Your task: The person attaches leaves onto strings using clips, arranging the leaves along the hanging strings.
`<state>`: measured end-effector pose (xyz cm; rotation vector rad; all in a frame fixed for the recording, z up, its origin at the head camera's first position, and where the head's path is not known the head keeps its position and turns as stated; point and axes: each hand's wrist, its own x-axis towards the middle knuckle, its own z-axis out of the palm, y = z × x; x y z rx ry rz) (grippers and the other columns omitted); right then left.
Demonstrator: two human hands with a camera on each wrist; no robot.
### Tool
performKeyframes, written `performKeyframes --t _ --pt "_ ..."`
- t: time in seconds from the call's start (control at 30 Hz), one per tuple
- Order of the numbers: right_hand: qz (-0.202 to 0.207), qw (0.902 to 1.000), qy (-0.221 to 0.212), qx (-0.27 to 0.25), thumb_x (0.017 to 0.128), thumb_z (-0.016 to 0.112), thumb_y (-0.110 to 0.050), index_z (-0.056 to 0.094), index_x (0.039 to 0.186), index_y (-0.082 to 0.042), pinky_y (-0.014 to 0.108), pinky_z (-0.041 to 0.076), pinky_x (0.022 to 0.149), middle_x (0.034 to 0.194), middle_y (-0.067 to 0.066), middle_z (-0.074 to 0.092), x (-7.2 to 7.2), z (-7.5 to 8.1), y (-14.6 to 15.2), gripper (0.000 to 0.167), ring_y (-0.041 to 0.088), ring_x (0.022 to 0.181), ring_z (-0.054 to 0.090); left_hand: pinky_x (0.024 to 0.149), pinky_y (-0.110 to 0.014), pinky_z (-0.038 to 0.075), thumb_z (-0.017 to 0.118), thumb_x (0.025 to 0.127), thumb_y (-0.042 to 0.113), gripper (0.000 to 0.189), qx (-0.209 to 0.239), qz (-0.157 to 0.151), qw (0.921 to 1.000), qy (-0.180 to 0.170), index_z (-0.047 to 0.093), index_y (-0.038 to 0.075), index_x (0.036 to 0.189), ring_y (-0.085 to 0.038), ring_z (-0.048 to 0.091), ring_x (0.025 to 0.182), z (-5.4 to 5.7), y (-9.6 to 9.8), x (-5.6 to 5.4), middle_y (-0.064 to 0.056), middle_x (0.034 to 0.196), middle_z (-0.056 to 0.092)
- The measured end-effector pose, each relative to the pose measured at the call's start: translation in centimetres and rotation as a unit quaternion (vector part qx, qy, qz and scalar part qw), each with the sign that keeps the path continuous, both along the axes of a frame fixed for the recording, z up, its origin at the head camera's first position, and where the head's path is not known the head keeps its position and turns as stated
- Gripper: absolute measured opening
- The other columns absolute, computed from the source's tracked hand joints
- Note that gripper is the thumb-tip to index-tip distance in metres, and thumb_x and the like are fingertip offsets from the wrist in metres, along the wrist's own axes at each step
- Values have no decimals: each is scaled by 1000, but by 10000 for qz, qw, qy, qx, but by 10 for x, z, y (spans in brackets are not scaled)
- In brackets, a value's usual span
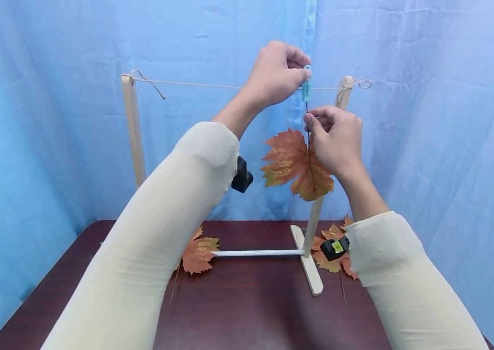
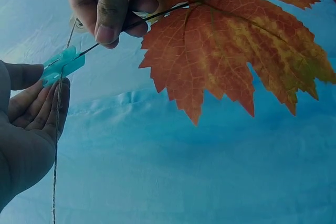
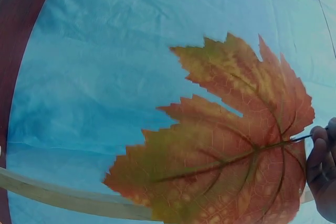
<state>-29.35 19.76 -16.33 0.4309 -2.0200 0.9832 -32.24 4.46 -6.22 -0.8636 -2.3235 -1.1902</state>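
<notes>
My left hand (image 1: 278, 75) pinches a light teal clothespin (image 1: 306, 87) between thumb and fingers, at the string (image 1: 194, 84) near its right end. Just below, my right hand (image 1: 338, 138) pinches the thin dark stem (image 2: 157, 14) of an orange-and-green maple leaf (image 1: 292, 165). The leaf hangs under the clothespin, blade downward. In the left wrist view the stem's tip meets the clothespin (image 2: 64, 65); whether the jaws grip it I cannot tell. The right wrist view shows the leaf (image 3: 226, 156) large, with the right fingertips (image 3: 320, 150) at its stem.
Two wooden posts, left (image 1: 133, 131) and right (image 1: 312, 221), hold the string up. A white rod (image 1: 260, 253) runs low to the right post's foot (image 1: 312, 277). More leaves lie on the dark red table (image 1: 247, 301), one left (image 1: 198, 253), others right (image 1: 332, 233). Blue curtains hang behind.
</notes>
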Motion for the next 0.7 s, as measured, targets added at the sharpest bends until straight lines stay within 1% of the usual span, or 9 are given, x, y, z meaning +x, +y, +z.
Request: performKeyframes --t 0.17,0.37,0.57,0.7 --pt "68 9999 -62 -107 102 65 -22 76 101 4 17 50 56 83 16 73 1 1 -2 27 15 59 63 87 -18 49 63 102 14 26 -169 52 9998 124 72 8 125 -8 64 106 0 -1 1 -1 116 72" --pt "162 9995 -21 -265 102 66 -22 76 100 2 18 50 56 81 15 71 3 4 -4 27 16 58 62 88 -18 49 63 101 15 26 -265 57 9994 227 72 8 124 -9 64 106 -1 -2 3 -2 116 72" --pt "111 9994 49 -312 101 67 -22 76 99 2 17 49 56 79 13 71 4 6 -4 26 11 56 61 86 -19 49 62 102 17 28 -262 33 9997 0 71 7 127 -9 64 105 -1 -2 5 -1 117 71" --pt "15 9996 124 -253 101 66 -23 77 99 2 17 48 55 79 12 72 4 6 -5 28 8 56 61 88 -20 49 62 102 19 31 -332 -14 9994 -93 69 7 130 -9 63 107 -1 -4 5 -1 120 70"
